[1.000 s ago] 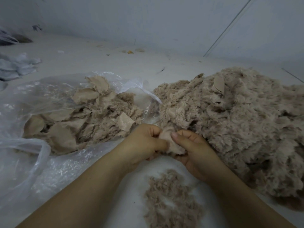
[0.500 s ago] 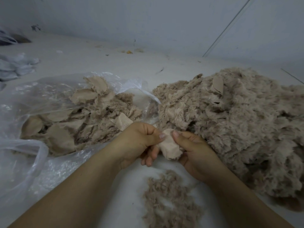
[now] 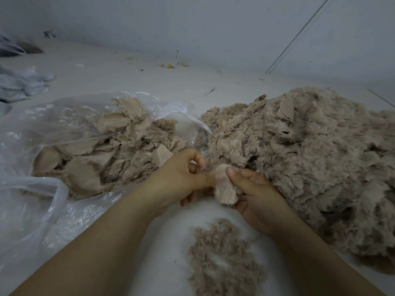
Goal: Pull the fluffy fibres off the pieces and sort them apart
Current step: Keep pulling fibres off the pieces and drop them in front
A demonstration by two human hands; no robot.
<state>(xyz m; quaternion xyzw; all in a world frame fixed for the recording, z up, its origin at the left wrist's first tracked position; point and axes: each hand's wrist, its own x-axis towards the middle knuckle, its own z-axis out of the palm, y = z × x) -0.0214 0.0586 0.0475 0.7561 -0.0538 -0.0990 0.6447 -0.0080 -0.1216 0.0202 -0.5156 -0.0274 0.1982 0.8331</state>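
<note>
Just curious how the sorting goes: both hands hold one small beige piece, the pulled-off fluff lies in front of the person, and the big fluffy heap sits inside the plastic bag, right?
Not quite. In the head view the big fluffy heap lies bare on the surface to the right. The plastic bag on the left holds the flatter stripped pieces. The rest is right.

Fluffy heap [image 3: 310, 167] cut by right edge; bag [image 3: 32, 199] by left.

- looks like a small textile sorting workshop, not a home
- huge heap of fluffy beige offcuts [image 3: 299, 163] on the right of the frame
- clear plastic bag [image 3: 38, 210] of stripped backing pieces on the left
- bare grubby white counter [image 3: 128, 73] against a plain wall [image 3: 192, 22], scraps littered along the back
</note>
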